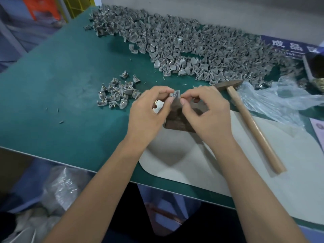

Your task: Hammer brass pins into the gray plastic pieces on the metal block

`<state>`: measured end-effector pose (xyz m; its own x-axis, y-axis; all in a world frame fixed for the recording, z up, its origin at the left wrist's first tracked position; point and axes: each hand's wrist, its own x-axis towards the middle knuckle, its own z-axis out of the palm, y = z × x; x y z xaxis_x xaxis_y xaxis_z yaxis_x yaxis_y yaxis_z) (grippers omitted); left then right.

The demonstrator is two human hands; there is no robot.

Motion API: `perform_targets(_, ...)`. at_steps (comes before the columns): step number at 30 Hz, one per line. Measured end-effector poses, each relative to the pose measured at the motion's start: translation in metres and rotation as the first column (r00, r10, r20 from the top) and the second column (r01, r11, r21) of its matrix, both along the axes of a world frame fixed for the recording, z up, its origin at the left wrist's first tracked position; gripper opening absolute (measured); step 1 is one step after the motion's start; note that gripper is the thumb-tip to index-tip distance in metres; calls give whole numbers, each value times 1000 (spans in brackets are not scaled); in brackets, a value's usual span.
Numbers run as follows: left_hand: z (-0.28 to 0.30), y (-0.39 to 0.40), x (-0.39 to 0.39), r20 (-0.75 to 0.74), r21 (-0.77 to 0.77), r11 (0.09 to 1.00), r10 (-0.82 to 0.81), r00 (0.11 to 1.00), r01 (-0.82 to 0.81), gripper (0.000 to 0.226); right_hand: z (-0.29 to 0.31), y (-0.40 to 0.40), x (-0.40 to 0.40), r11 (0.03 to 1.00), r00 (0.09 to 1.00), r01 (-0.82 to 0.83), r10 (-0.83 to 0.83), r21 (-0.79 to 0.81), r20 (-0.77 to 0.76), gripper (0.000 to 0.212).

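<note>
My left hand (149, 113) pinches a small gray plastic piece (174, 94) between thumb and fingers, just above the dark metal block (177, 120). More brass and white bits (157, 104) show inside its curled palm. My right hand (205, 111) pinches a brass pin (181, 98) at the piece's right side. The block stands on a pale mat (228, 163), partly hidden by both hands. A wooden-handled hammer (252, 125) lies untouched to the right.
A large heap of gray plastic pieces (184, 46) covers the back of the green table (61, 102). A small pile of pieces with brass pins (116, 92) lies to the left. Clear plastic bag (277, 100) and a box of brass parts (315, 72) sit at right.
</note>
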<state>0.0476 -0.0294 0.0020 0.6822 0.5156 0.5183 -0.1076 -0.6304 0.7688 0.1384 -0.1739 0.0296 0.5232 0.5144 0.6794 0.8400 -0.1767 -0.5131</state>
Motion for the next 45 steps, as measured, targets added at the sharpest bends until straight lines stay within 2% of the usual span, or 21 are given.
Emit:
perform_targets(5, -1, -3, 1, 35, 79, 997, 10, 999, -13, 20, -4, 1, 2, 1000, 998, 12, -12, -2, 64, 4)
perform_targets(21, 4, -4, -2, 59, 118, 993, -1, 998, -6, 15, -8, 1, 6, 997, 999, 34, -35, -64, -13, 5)
perform_targets(29, 1, -5, -3, 33, 54, 999, -6, 999, 5, 11, -8, -1, 9, 994, 998, 39, -44, -104, -48, 2)
perform_targets(37, 6, -8, -3, 26, -161, 984, -67, 997, 70, 14, -8, -2, 7, 996, 994, 43, -51, -74, -98, 4)
perform_targets(45, 5, -10, -2, 39, -211, 968, -129, 991, 134, 19, -7, -11, 8, 999, 996, 30, -33, -40, -79, 8)
